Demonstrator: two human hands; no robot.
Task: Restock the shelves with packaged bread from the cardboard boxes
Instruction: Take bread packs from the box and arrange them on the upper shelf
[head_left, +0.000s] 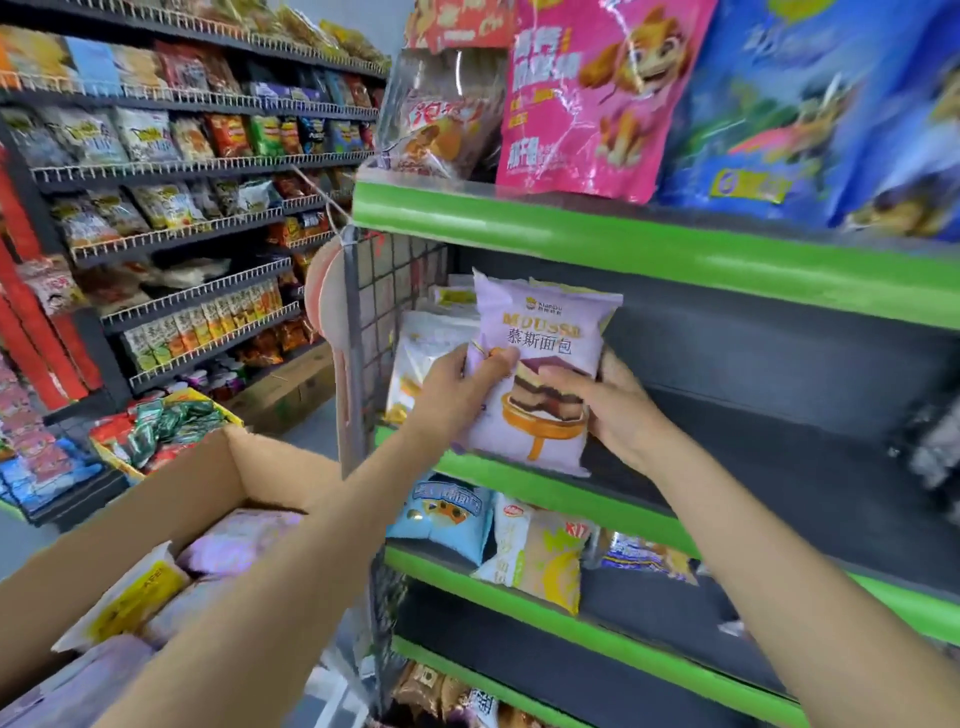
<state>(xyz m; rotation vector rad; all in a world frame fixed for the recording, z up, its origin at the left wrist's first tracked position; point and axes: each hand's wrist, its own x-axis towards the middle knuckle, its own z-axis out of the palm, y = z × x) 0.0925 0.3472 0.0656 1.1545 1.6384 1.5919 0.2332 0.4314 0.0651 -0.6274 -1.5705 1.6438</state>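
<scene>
A lilac mousse bread packet (540, 332) stands upright at the front edge of the dark middle shelf (769, 415). My left hand (457, 395) grips its left side and my right hand (608, 400) grips its right side, thumbs on the front. Behind it on the left lie white bread packets (421, 353). The open cardboard box (171, 499) sits at the lower left, with more lilac packets (234, 545) and a white and yellow packet (130, 597) inside.
Green-edged shelves (623, 244) carry large pink and blue snack bags above and assorted bread packets (540, 556) below. A wire grid panel (374, 312) closes the shelf's left end. Across the aisle stand black racks of snack bags (171, 156).
</scene>
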